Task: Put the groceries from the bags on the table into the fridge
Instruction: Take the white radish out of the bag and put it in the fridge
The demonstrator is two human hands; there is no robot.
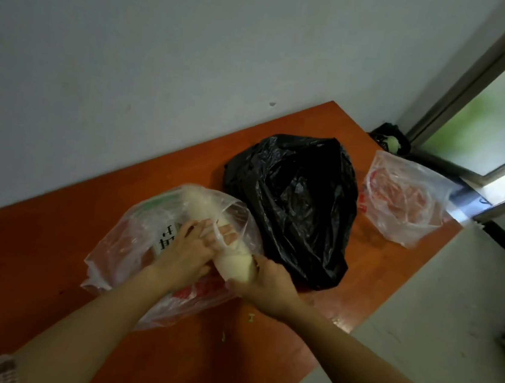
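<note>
Forearms (336,352): both bare, reaching out over the table (30,276).
Right hand (266,282): fingers curled round the near end of the white vegetable (238,263).
Left hand (187,253): just left of the right one, fingers spread over the clear bag (126,240); it seems to clutch the plastic at the mouth.
White vegetable: long, its far end inside the clear bag, beyond the left fingers.
Black bag (300,203): just beyond the right hand.
Second clear bag (407,205): well beyond it, further right.
</note>
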